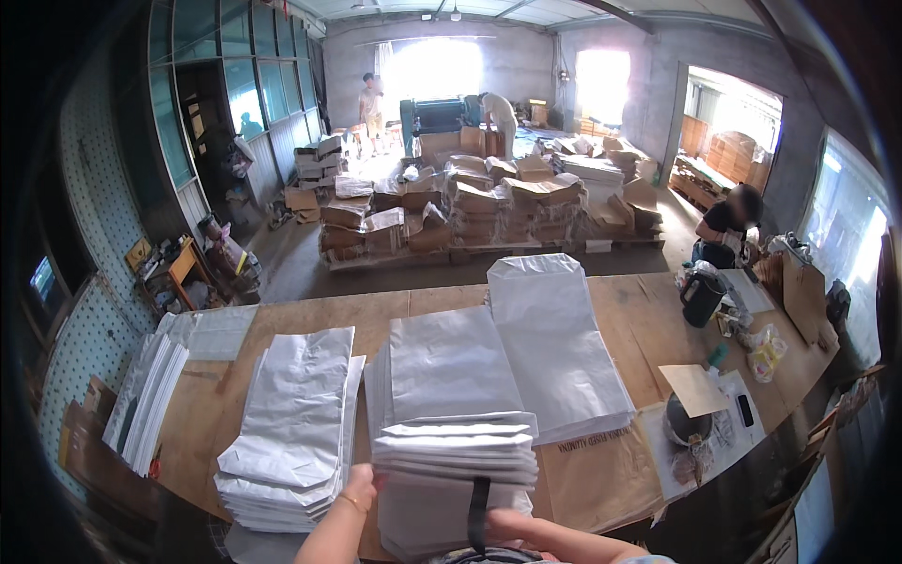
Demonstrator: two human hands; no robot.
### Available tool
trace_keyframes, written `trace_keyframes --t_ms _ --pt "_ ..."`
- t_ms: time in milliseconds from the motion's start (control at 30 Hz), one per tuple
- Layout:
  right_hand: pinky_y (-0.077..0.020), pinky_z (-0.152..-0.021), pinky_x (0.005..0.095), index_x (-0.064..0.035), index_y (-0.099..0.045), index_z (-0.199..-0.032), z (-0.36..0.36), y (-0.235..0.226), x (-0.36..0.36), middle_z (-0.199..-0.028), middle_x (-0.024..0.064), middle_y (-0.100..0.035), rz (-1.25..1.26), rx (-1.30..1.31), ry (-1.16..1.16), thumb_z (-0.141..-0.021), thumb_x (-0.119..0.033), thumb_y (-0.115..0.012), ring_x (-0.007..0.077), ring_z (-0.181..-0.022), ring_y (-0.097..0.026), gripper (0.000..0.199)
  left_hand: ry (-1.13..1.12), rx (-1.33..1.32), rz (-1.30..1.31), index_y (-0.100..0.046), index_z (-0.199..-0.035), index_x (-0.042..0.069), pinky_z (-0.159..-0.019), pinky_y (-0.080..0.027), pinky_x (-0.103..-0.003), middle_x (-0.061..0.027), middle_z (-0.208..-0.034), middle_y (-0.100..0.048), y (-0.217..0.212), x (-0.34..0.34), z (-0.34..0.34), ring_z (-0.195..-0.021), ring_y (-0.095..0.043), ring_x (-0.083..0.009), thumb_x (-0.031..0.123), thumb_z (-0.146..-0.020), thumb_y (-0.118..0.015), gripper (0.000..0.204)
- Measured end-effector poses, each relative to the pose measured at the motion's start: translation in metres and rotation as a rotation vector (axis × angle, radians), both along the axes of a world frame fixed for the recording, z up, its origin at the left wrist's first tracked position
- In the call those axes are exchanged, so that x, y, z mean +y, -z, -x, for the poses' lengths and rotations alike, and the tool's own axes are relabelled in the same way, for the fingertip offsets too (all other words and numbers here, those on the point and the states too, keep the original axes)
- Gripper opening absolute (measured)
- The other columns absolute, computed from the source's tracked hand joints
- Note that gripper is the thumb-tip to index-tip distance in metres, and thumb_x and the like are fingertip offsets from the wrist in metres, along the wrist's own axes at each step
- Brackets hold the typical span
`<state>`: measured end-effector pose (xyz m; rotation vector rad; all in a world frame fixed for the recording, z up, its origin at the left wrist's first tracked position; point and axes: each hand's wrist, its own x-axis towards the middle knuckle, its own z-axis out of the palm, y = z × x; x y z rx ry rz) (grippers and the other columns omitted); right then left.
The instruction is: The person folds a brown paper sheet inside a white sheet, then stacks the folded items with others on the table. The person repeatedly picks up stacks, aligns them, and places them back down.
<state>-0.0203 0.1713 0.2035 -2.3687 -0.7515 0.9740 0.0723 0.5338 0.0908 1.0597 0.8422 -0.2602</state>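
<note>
In front of me on the wooden table lies a middle stack of white paper sacks (451, 362), its near ends folded up in thick layers. My left hand (360, 486), a thin bracelet at its wrist, is at the left side of this stack; its fingers are mostly hidden. My right hand (507, 526) rests low against the stack's near end, partly covered by a hanging black strap (478, 512). To the left is another stack of white sacks (291, 404). A third stack of white sacks (559, 348) lies to the right and farther back.
Folded white sacks (146, 399) lie at the table's (432, 299) left end. On the right are a dark kettle (702, 296), a round pot (689, 420), a phone (745, 410) and a plastic bag (766, 352). A person (728, 226) sits beyond. Sack piles (489, 211) fill the floor ahead.
</note>
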Motion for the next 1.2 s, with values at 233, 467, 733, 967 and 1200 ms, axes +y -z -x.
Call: trace_keyframes --t_ms 233,467,733,967,1200 --pt "-0.0415 -0.087 0.0362 -0.0040 -0.059 -0.103 -0.027 0.146 0.015 -0.097 0.0180 -0.060 -0.202 -0.628 -0.376 -0.079 -0.046 -0.050 0.0295 -0.095 -0.056 0.049 0.042 -0.141 0.031 -0.057 -0.085 0.000 -0.048 -0.049 -0.035 -0.0107 -0.074 -0.060 -0.035 -0.025 0.016 -0.060 -0.060 -0.0229 0.009 -0.083 -0.038 0.021" --pt "-0.0384 -0.093 0.0353 -0.0060 -0.055 -0.114 -0.115 0.036 0.013 -0.115 0.0159 -0.054 0.116 0.361 -0.319 -0.077 -0.050 -0.053 0.0275 -0.108 -0.051 0.057 0.296 -0.106 -0.562 -0.057 -0.095 0.000 -0.065 -0.051 -0.034 -0.0138 -0.085 -0.062 -0.008 -0.004 0.101 -0.073 -0.061 -0.0222 0.009 -0.082 -0.051 0.017" --pt "-0.0402 -0.091 0.0353 -0.0095 -0.055 -0.116 -0.091 0.110 -0.028 -0.114 0.0119 -0.057 0.256 0.225 -0.176 -0.074 -0.054 -0.056 0.0264 -0.109 -0.052 0.061 0.203 0.036 0.137 -0.054 -0.102 -0.004 -0.068 -0.052 -0.047 -0.0174 -0.092 -0.060 0.053 -0.009 0.133 -0.079 -0.061 -0.0339 0.008 -0.080 -0.050 0.025" --pt "-0.0433 -0.087 0.0350 -0.0141 -0.056 -0.115 -0.056 0.104 -0.065 -0.112 0.0073 -0.060 0.435 -0.103 -0.122 -0.072 -0.056 -0.057 0.0262 -0.103 -0.056 0.060 -0.146 0.233 -0.001 -0.055 -0.094 -0.006 -0.052 -0.051 -0.046 -0.0164 -0.087 -0.060 0.072 -0.005 0.119 -0.073 -0.060 -0.0308 0.011 -0.082 -0.051 0.021" --pt "-0.0467 -0.081 0.0357 -0.0147 -0.057 -0.114 -0.012 0.024 -0.051 -0.110 0.0094 -0.059 0.017 0.292 -0.048 -0.080 -0.035 -0.057 0.0270 -0.099 -0.058 0.039 0.138 -0.015 -0.188 -0.058 -0.082 0.001 -0.053 -0.052 -0.038 -0.0098 -0.074 -0.059 -0.025 -0.040 0.037 -0.064 -0.058 -0.0235 0.006 -0.083 -0.037 0.022"
